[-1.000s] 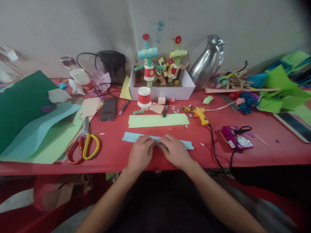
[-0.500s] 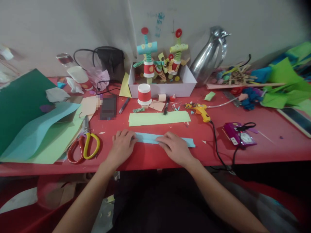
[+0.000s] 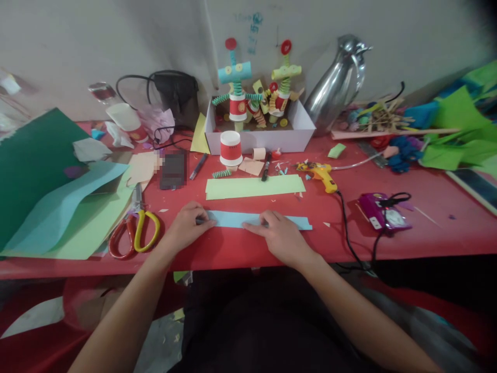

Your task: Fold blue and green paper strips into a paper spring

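A folded-looking light blue paper strip (image 3: 229, 219) lies crosswise on the red table in front of me. My left hand (image 3: 188, 225) is closed on the strip's left end, thumb pointing inward along it. Right of the middle, my right hand (image 3: 285, 238) grips the same strip, its thumb laid on the paper and its other fingers curled at the far edge. The strip's right end sticks out past that hand. Just beyond lie pale green paper strips (image 3: 254, 187), stacked unevenly.
Scissors (image 3: 135, 233) and coloured sheets (image 3: 58, 217) are at left. A glue gun (image 3: 322, 175) and purple box (image 3: 382, 212) with a black cable lie at right. Behind stand a red-white paper cup (image 3: 231, 149), a white box (image 3: 260, 141) of paper figures and a metal jug (image 3: 334, 85).
My left hand has slid left to the strip's end. The right hand has shifted slightly left, its fingers now more curled. More of the blue strip shows between them.
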`<state>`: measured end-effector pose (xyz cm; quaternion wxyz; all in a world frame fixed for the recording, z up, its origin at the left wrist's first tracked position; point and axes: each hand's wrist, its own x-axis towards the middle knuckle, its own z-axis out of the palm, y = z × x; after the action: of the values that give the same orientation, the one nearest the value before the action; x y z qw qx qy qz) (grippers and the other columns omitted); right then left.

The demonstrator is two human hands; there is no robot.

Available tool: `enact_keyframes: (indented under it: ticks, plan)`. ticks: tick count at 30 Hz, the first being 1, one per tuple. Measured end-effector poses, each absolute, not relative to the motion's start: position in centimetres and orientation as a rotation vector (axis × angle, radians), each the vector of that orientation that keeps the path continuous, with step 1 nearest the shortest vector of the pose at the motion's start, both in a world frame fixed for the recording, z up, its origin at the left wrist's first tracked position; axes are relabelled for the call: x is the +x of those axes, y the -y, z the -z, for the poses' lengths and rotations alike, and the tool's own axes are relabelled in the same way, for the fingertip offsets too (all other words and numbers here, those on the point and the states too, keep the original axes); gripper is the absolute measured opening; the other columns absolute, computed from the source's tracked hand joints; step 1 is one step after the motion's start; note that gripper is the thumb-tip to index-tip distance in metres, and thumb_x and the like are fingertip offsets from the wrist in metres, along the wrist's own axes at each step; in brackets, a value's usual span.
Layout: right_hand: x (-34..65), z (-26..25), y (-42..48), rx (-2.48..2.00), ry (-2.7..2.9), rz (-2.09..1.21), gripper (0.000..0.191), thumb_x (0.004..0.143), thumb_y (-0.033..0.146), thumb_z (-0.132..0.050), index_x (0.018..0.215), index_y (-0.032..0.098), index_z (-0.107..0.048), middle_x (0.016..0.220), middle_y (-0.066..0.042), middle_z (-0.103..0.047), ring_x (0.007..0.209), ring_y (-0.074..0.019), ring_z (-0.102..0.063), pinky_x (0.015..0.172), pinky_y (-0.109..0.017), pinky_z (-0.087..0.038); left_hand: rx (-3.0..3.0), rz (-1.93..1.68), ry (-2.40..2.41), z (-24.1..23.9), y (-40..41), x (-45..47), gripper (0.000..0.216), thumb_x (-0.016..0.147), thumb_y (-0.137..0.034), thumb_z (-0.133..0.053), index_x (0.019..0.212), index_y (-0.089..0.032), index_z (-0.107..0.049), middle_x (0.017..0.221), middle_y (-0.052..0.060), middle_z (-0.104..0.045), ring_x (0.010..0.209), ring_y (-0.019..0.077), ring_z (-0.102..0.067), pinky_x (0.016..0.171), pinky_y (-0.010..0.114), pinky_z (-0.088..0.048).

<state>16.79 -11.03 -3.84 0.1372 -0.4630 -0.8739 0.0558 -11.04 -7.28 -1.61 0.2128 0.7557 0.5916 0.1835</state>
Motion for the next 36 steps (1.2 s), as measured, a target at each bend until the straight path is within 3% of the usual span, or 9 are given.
enact_keyframes:
  ticks: [6, 12, 17, 20, 23, 27, 31, 36]
  plan:
    - [17.0, 3.6, 11.4, -1.349, 2.533, -0.167, 0.056, 0.090, 0.008, -0.046, 0.132, 0.044, -0.052, 0.102, -0.005, -0.053, 0.089, -0.0191, -0.049, 0.072, -0.030, -0.039, 2.054, -0.550, -1.790, 1.8, 7.4, -11.4, 0.031, 0.071, -0.047, -0.068, 0.058, -0.019, -0.060, 0.074, 0.003, -0.056, 0.072, 0.0182, -0.053, 0.069, 0.032, -0.042]
    - [18.6, 3.5, 12.3, -1.370, 2.527, -0.194, 0.057, 0.089, 0.005, -0.041, 0.133, 0.039, -0.054, 0.116, -0.007, -0.054, 0.098, -0.0222, -0.049, 0.078, -0.034, -0.042, 2.032, -0.553, -1.847, 1.5, 7.7, -11.9, 0.026, 0.072, -0.040, -0.066, 0.058, -0.020, -0.059, 0.071, 0.004, -0.059, 0.075, 0.0200, -0.054, 0.074, 0.033, -0.042]
    - [18.4, 2.5, 13.3, -1.418, 2.511, -0.150, 0.046, 0.092, 0.017, -0.044, 0.133, 0.034, -0.054, 0.124, -0.009, -0.054, 0.106, -0.0260, -0.047, 0.084, -0.040, -0.040, 2.231, -0.649, -1.899, 1.9, 8.5, -11.2, 0.021, 0.078, -0.028, -0.062, 0.095, -0.017, -0.065, 0.096, 0.009, -0.061, 0.096, 0.0259, -0.055, 0.087, 0.041, -0.045]
    - [17.5, 1.4, 14.0, -1.484, 2.484, -0.129, 0.040, 0.094, 0.031, -0.044, 0.133, 0.030, -0.055, 0.126, -0.010, -0.054, 0.106, -0.0281, -0.046, 0.086, -0.044, -0.037, 2.635, -0.597, -1.644, 2.4, 9.7, -10.2, 0.037, 0.083, -0.009, -0.046, 0.110, -0.023, -0.067, 0.115, 0.011, -0.059, 0.107, 0.0267, -0.052, 0.095, 0.046, -0.042]
    - [16.8, 1.0, 14.5, -1.540, 2.469, -0.087, 0.041, 0.096, 0.034, -0.040, 0.134, 0.028, -0.054, 0.126, -0.011, -0.054, 0.104, -0.0289, -0.046, 0.087, -0.047, -0.035, 2.856, -0.356, -1.332, 2.6, 11.1, -9.4, 0.053, 0.082, -0.001, -0.040, 0.124, -0.024, -0.062, 0.118, 0.010, -0.060, 0.109, 0.0255, -0.054, 0.096, 0.042, -0.045]
    - [16.5, 1.4, 14.9, -1.577, 2.452, -0.041, 0.041, 0.097, 0.036, -0.037, 0.134, 0.029, -0.053, 0.128, -0.010, -0.054, 0.106, -0.0311, -0.046, 0.088, -0.051, -0.034, 2.841, -0.216, -1.530, 2.0, 13.1, -7.8, 0.048, 0.089, -0.015, -0.043, 0.136, -0.021, -0.052, 0.116, 0.012, -0.061, 0.109, 0.0287, -0.054, 0.093, 0.044, -0.047]
    - [16.4, 2.1, 15.6, -1.588, 2.412, -0.016, 0.042, 0.097, 0.036, -0.040, 0.137, 0.027, -0.050, 0.129, -0.011, -0.056, 0.110, -0.0324, -0.047, 0.094, -0.055, -0.033, 2.804, -0.212, -1.638, 1.5, 14.5, -6.2, 0.056, 0.090, -0.042, -0.048, 0.144, -0.028, -0.042, 0.118, 0.012, -0.057, 0.113, 0.0327, -0.049, 0.099, 0.050, -0.043]
    - [17.1, 3.1, 16.6, -1.573, 2.357, -0.037, 0.048, 0.097, 0.038, -0.041, 0.142, 0.022, -0.043, 0.138, -0.008, -0.055, 0.119, -0.0319, -0.048, 0.107, -0.058, -0.026, 2.795, -0.208, -1.643, 2.0, 14.7, -6.1, 0.060, 0.089, -0.049, -0.048, 0.145, -0.030, -0.039, 0.123, 0.013, -0.054, 0.117, 0.0334, -0.047, 0.103, 0.052, -0.039]
